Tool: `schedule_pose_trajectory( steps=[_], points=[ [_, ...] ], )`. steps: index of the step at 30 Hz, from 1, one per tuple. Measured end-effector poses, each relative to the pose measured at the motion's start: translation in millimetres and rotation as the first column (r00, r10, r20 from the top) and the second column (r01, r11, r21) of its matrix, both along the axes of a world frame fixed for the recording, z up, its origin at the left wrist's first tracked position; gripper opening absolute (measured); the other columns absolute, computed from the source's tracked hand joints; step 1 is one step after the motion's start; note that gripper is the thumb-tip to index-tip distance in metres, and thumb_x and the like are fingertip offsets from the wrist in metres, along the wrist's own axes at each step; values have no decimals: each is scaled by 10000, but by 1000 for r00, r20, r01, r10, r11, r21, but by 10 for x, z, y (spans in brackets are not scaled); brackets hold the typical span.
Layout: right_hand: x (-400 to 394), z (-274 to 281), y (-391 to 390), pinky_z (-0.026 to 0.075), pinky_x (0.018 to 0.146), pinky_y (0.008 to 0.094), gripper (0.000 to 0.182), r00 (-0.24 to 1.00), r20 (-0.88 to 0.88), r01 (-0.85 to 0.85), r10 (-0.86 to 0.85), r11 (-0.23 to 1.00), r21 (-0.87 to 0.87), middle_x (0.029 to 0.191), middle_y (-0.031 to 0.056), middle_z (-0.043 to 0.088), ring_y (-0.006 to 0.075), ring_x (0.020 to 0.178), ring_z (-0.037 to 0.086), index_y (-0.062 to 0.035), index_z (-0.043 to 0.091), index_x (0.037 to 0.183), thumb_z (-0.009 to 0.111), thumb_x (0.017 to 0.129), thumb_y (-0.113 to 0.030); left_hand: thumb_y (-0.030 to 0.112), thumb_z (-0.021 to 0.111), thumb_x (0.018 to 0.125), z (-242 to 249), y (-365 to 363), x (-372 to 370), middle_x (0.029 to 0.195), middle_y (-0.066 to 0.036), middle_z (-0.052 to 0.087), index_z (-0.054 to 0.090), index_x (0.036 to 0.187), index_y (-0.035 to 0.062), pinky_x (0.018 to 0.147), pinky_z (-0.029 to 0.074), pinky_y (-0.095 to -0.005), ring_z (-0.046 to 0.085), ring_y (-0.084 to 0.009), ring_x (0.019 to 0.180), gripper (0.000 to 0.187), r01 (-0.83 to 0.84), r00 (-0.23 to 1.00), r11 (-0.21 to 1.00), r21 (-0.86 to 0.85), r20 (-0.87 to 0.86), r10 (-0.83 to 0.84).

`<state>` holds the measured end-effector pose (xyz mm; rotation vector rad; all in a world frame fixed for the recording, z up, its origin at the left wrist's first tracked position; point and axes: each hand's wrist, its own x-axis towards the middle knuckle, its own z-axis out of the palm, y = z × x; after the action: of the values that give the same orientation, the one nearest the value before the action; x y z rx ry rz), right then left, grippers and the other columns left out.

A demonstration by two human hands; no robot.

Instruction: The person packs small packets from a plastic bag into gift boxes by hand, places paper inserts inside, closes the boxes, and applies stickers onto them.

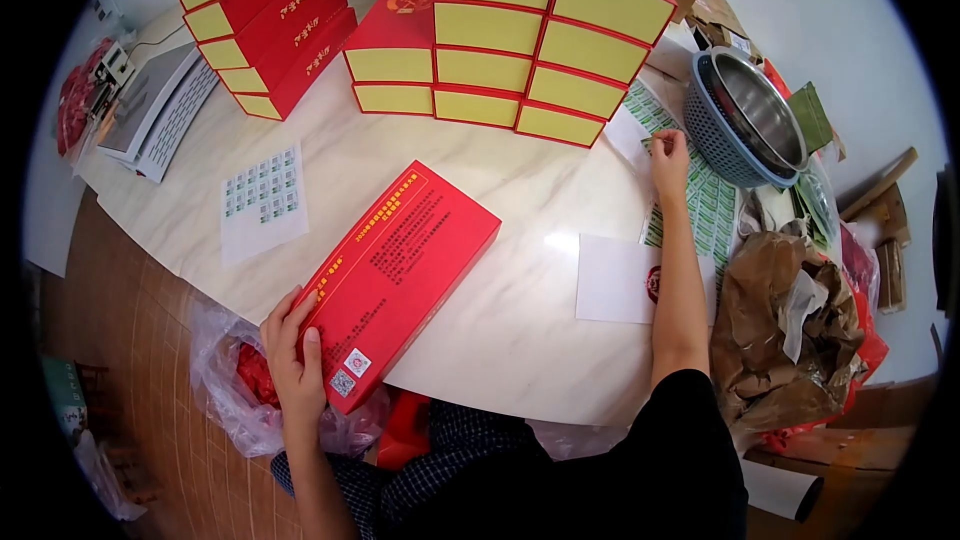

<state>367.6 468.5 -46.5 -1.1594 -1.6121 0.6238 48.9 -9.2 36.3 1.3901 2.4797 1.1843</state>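
A long red box (405,285) with yellow and black print and two QR codes lies slantwise at the table's near edge. My left hand (295,355) grips its near left end, thumb on top and fingers along the side. My right hand (669,168) is at the right, over sheets of green stickers (712,215), its fingertips pinched together. Whatever may be between them is too small to make out. A white sheet (615,280) with a round red mark lies partly under my right forearm. Left of the box is a sheet of small green-and-white stickers (262,190).
Stacked red boxes with yellow-green ends (487,25) line the far side, with another stack (275,30) at left. A steel bowl in a blue colander (735,130) stands right, above crumpled brown paper (785,330). A plastic bag (225,360) hangs below the near edge.
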Motion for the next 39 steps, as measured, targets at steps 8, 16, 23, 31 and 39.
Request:
schedule_pose_trajectory(
  steps=[8,16,23,31,39],
  points=[
    [172,-28,183,453,741,263,140,961,-237,190,-141,961,199,948,92,584,146,800,549,-7,574,982,542,896,-112,214,498,934,33,7,16,1286,-144,528,611,1191,61,1042,305,-399,446,-307,1192,320,-32,999,999,22,5,32],
    [-947,1538,-1456,349,598,180,118,896,-346,-178,277,940,291,838,-12,534,32,684,423,-21,557,1022,564,943,-108,150,509,905,-10,-17,-49,1261,-150,537,605,1197,71,1027,336,-387,470,-315,1159,317,16,1000,995,94,1,-17],
    [-1693,1247,-3063,462,668,217,261,464,-235,-877,854,406,-255,891,18,573,69,761,556,-46,493,1033,655,843,29,84,555,851,98,-211,88,1206,-104,581,659,1072,82,1022,337,-434,509,-291,1127,244,-35,972,995,92,-230,56],
    [-1841,1110,-3209,403,613,207,387,433,-103,-849,896,367,-379,826,9,560,60,717,507,-42,419,1144,642,839,39,80,672,748,-67,-309,430,1134,-20,622,675,984,151,1002,374,-456,568,-227,1078,246,106,976,989,106,-199,-83],
    [-1843,1064,-3315,421,612,229,393,476,-46,-838,878,437,-328,776,19,533,78,678,480,-23,427,1136,644,815,47,76,680,716,-149,-267,458,1119,-11,622,670,981,164,998,370,-443,564,-218,1069,280,60,975,989,132,-220,-30]
  ],
)
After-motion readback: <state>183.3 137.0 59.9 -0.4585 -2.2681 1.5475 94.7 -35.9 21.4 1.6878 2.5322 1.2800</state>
